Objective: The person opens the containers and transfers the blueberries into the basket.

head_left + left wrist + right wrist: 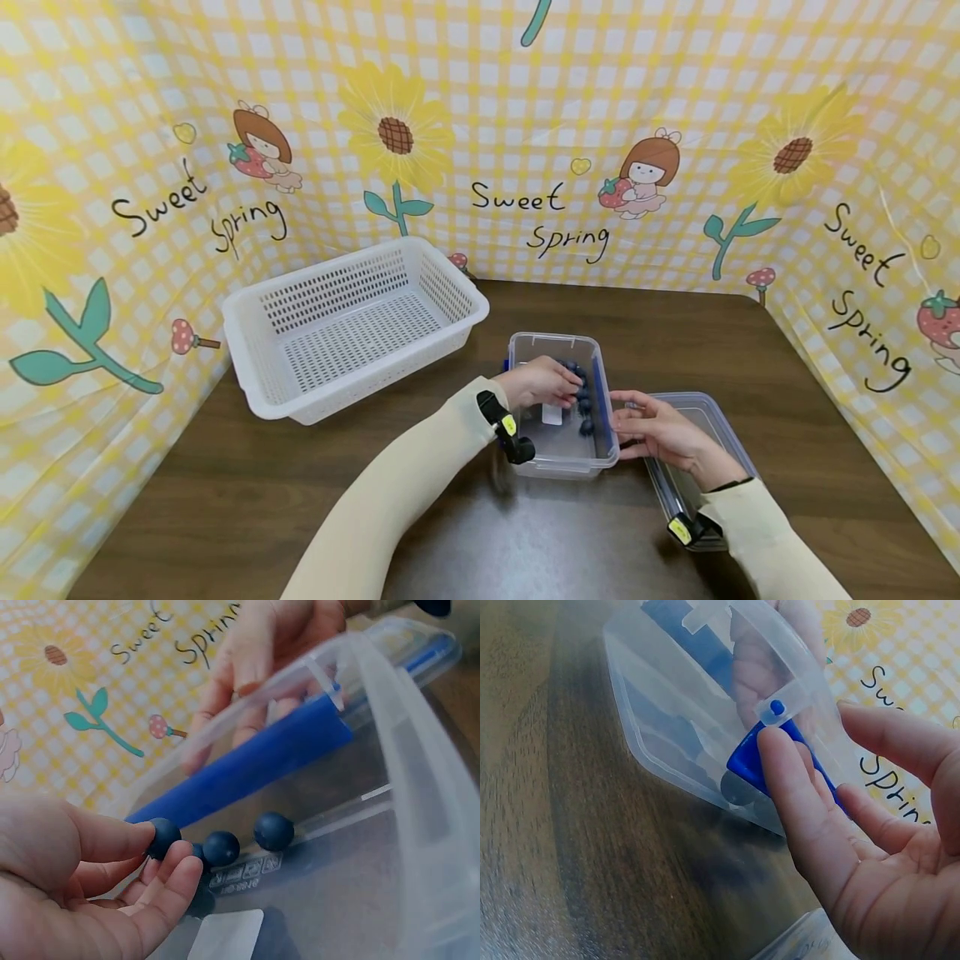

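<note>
Inside a clear plastic container with blue side clips, my left hand pinches a blueberry between thumb and fingertips. Several more blueberries lie on the container's floor along its right side, close to a white label. My right hand is at the outside of the right wall, its fingers extended and touching the blue clip. Below that hand lies a clear lid, flat on the table and partly covered by the hand and wrist.
A white perforated basket stands at the back left of the dark wooden table. A yellow checked cloth with flowers and lettering rises behind the table and along both sides.
</note>
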A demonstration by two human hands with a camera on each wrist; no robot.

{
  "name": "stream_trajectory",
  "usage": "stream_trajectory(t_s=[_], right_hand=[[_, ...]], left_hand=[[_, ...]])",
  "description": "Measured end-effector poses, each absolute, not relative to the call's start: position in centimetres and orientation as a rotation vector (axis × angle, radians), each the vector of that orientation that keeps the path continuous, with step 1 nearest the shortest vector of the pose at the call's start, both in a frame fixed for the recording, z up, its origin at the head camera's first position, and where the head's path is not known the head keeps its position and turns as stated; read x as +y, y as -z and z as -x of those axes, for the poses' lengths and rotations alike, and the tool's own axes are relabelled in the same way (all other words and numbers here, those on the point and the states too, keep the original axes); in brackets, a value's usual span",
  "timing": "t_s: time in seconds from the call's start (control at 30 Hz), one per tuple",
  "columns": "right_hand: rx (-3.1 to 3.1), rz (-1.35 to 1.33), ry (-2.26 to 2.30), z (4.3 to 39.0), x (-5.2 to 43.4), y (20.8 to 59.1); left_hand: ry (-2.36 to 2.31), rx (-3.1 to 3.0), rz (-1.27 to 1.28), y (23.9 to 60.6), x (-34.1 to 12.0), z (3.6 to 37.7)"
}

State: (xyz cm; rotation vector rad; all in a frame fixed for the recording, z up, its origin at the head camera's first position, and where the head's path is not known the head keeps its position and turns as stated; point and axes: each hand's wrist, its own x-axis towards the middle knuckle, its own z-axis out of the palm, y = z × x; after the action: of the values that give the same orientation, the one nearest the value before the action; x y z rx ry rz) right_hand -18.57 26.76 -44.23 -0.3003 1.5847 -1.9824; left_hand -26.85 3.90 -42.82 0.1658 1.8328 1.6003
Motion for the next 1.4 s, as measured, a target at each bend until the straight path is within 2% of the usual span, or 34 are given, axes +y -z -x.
stream_trajectory(t_s=[0.67, 1.4], right_hand=[[1.755, 0.331, 1.955, 18.6, 26.8, 43.8], [1.788, 0.305, 1.94, 18.6, 26.7, 43.4]], left_hand=[[-1.854, 1.631, -0.119, 39.9, 0.2, 27.3], [-2.077, 1.608, -0.213, 36.7, -5.8, 27.2]])
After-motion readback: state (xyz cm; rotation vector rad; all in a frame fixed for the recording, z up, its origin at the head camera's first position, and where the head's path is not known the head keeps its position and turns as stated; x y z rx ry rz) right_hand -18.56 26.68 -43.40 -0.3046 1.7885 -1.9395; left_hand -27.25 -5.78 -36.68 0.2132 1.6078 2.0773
